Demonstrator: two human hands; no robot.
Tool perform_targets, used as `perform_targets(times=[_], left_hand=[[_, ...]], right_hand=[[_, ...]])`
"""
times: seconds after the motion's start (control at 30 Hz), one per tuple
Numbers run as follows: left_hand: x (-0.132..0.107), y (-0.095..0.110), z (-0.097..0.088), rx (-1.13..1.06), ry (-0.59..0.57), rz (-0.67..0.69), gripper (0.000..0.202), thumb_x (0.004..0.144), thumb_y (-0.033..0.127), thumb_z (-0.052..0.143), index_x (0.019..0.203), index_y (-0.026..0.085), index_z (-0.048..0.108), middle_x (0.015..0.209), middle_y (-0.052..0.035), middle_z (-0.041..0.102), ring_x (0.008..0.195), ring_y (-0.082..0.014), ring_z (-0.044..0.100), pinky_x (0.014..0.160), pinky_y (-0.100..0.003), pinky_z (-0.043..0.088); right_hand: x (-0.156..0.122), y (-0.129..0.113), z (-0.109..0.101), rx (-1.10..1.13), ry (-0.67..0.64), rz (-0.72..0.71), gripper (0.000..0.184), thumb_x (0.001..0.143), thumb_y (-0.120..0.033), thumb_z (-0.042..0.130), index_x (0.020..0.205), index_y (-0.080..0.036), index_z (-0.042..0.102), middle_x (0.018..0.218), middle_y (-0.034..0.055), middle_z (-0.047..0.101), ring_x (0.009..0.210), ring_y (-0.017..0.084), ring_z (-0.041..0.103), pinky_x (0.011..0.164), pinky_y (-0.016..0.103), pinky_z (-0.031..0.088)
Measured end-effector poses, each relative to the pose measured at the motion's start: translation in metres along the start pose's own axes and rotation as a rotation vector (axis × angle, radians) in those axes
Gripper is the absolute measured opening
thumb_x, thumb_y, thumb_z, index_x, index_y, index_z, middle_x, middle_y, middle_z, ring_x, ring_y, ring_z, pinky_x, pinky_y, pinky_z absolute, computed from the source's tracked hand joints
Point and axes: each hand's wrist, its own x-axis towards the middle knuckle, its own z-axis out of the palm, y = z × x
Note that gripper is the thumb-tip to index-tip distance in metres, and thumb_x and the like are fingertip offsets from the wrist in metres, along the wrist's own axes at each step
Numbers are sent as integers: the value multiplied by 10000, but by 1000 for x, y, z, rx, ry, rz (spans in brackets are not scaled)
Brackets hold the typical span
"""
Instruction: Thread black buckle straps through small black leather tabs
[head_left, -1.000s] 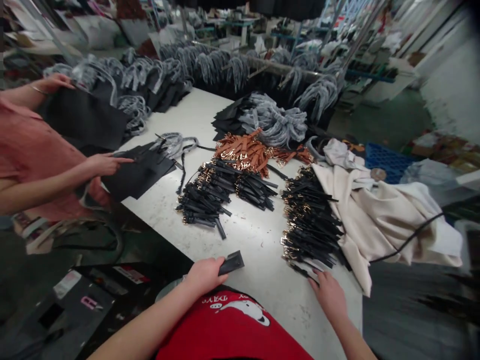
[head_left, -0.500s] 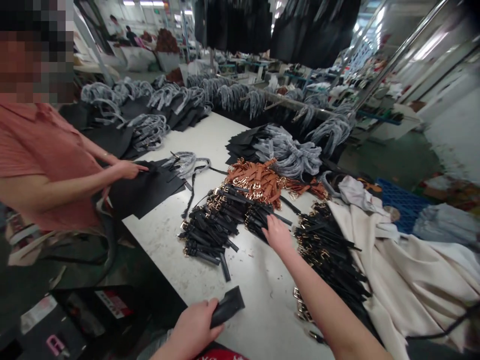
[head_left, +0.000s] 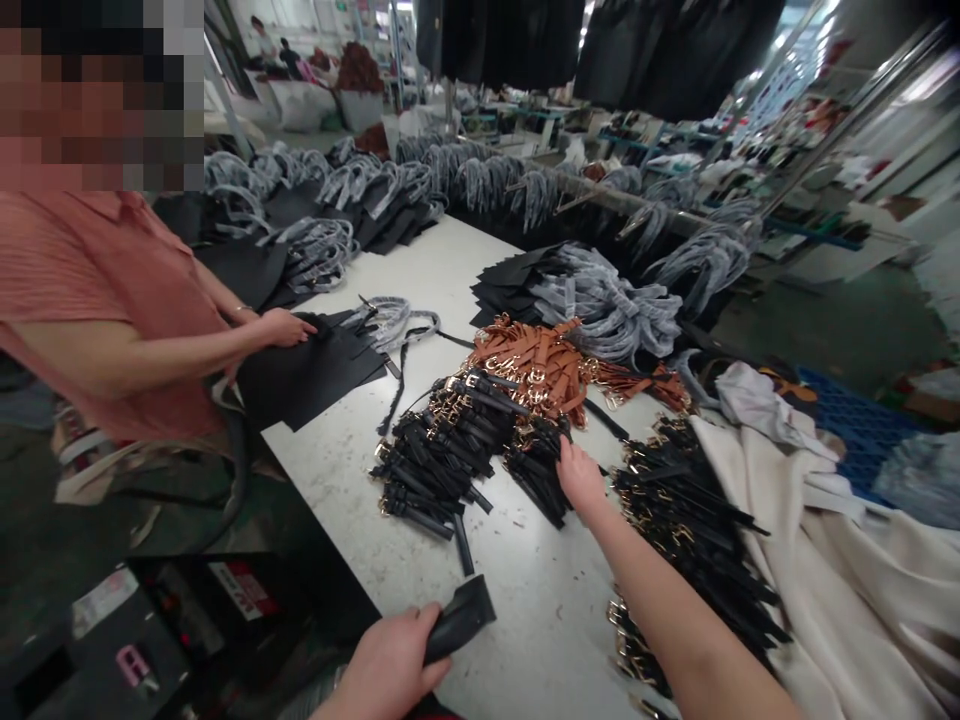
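My left hand, low in the picture, is closed around a black piece with a flared, flattened end; its lower part is hidden in my palm. My right hand is stretched out over the table at a small bunch of black buckled straps. Its bent fingers are closed on the straps' upper end, with the fingertips partly hidden. Left of it lies a larger heap of black straps with gold buckles. A single strap sticks out from that heap toward my left hand.
Brown straps lie behind the black heaps. More black straps and cream cloth are at the right. Black panels with wrapped handles stand at the back. A co-worker's hand rests on a black panel at the left.
The view has shifted, moving the scene rightward. The small bunch of straps by my right hand now spreads nearer to me. My left hand keeps its hold on the black piece.
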Motion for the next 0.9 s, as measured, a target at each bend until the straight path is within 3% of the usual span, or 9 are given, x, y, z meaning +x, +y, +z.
perform_targets(times=[0.17,0.3,0.5,0.7,0.83,0.9], left_hand=[[-13,3,6,6,45,-8,390,743,379,481,1103,246,550,973,-63,654,925,-237,612,808,-324,450],[-21,4,16,27,61,-1,422,733,377,492,1129,239,540,1011,-68,648,952,-242,606,837,-339,443],[-35,8,29,25,107,9,421,727,382,512,1131,267,535,1004,-44,650,939,-225,608,813,-313,445],[-50,11,43,2,148,-26,540,696,366,567,1211,243,461,1078,-51,631,982,-229,593,836,-314,436],[-61,15,43,41,165,2,404,740,380,535,1121,250,498,1013,-43,629,931,-218,599,791,-301,442],[-66,14,42,54,164,4,379,755,397,527,1107,260,505,994,-42,621,910,-215,599,766,-293,443]], right_hand=[[-56,-14,7,-60,6,-61,522,817,-105,359,1336,-89,310,921,122,560,813,204,529,683,324,409],[-89,-33,15,-29,-58,-50,540,816,-127,391,1351,-137,315,958,115,563,815,209,529,676,333,409],[-106,-39,-6,66,-53,-20,564,783,-262,544,1310,-165,366,1095,135,539,905,225,514,735,339,402],[-114,-64,-20,117,-103,-295,338,836,-163,437,1170,-188,484,1021,92,568,892,183,527,754,295,396],[-120,-70,-12,132,-133,-50,380,811,-213,498,1183,-146,456,1036,108,547,863,187,541,695,280,403],[-123,-63,-5,136,-148,-14,367,807,-244,511,1160,-151,465,1012,101,543,868,194,541,675,277,400]])
